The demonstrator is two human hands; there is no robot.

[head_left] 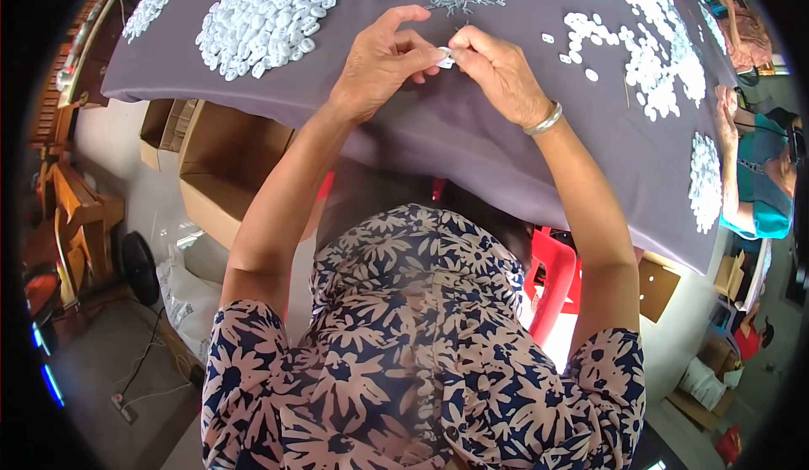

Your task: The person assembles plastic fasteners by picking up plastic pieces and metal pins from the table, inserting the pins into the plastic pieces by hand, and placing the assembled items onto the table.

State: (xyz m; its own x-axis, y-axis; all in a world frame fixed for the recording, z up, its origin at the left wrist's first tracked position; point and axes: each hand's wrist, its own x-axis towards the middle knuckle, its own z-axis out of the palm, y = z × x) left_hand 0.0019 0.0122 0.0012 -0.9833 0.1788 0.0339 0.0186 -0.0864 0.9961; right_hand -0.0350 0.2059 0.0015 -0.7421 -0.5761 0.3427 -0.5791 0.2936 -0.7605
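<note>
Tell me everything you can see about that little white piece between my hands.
The small white piece looks like smooth, hard plastic, with a darker spot that may be a hole. Fingers hide part of its outline, so its full shape can't be told. It is held toward the near side of the purplish-grey tablecloth. Your left hand pinches its left side; the fingertips of your right hand are at its right side, though whether they grip it is unclear.
</note>
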